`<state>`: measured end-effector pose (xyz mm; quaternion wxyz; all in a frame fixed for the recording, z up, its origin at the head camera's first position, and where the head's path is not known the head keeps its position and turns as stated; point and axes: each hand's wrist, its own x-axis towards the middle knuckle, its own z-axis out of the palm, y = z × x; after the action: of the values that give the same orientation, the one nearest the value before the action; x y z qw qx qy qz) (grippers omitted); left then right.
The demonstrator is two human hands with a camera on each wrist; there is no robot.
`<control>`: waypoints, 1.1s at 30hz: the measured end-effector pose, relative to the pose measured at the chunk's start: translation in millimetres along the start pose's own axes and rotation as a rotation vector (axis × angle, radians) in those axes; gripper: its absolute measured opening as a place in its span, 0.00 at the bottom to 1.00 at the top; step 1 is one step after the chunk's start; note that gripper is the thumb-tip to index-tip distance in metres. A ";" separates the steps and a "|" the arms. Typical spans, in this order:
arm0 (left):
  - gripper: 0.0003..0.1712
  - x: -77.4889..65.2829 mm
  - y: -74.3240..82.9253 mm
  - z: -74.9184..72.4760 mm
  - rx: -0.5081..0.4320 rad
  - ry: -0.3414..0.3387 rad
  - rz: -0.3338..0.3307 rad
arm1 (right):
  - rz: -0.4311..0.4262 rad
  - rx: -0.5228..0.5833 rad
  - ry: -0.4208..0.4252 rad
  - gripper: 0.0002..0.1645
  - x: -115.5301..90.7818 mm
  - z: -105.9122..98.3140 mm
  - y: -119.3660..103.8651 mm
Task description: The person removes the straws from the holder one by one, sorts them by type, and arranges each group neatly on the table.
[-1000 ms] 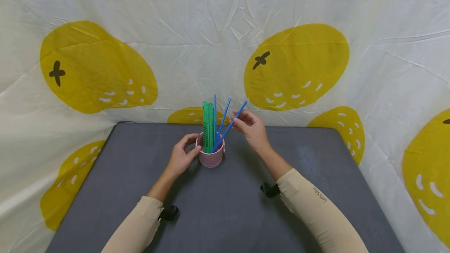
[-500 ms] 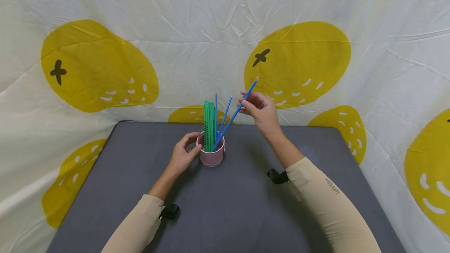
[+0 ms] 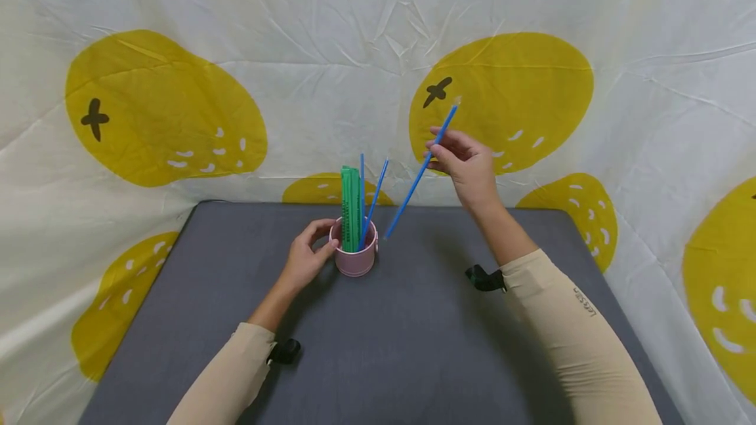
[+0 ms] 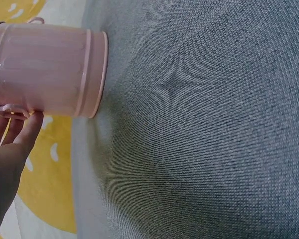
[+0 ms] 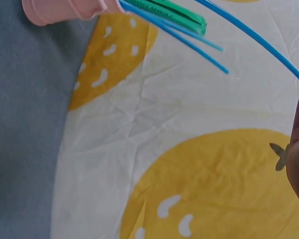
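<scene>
A small pink bucket (image 3: 356, 262) stands upright on the dark table. My left hand (image 3: 307, 256) holds it at the left side, thumb at the rim; in the left wrist view its fingers (image 4: 31, 130) touch the bucket's side by a small handle ear. Long green packets (image 3: 351, 208) with dark print and two thin blue straws (image 3: 375, 197) stand in the bucket. Up and to the right, my right hand (image 3: 466, 162) pinches another blue straw (image 3: 417, 179) between thumb and fingers. That straw slants, its lower end outside the bucket, right of the rim. Its ends look clear, like wrapper.
The dark grey table (image 3: 378, 346) reaches back to a whitish cloth (image 3: 336, 103) with large yellow fruit prints, which hangs behind and at both sides. Each wrist carries a black camera mount (image 3: 485, 278).
My right hand has moved up and to the right, drawing the blue straw out of the bucket. My left hand and the bucket stay nearly where they were.
</scene>
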<state>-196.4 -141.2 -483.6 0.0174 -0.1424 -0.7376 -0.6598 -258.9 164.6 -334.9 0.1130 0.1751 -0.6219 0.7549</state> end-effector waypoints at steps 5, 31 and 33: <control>0.26 -0.1 0.8 -0.5 0.012 -0.001 0.012 | 0.027 -0.029 0.011 0.19 -1.1 -9.2 3.4; 0.25 2.6 -32.4 1.5 0.099 0.026 0.029 | 0.350 -0.380 -0.104 0.25 -50.6 -40.8 95.8; 0.25 0.9 -28.2 0.9 0.094 0.021 0.022 | 0.382 -0.402 -0.103 0.26 -56.0 -40.1 103.2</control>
<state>-203.7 -142.7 -510.8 0.0392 -0.1423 -0.7661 -0.6256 -252.8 185.7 -456.9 -0.0303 0.0669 -0.7859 0.6140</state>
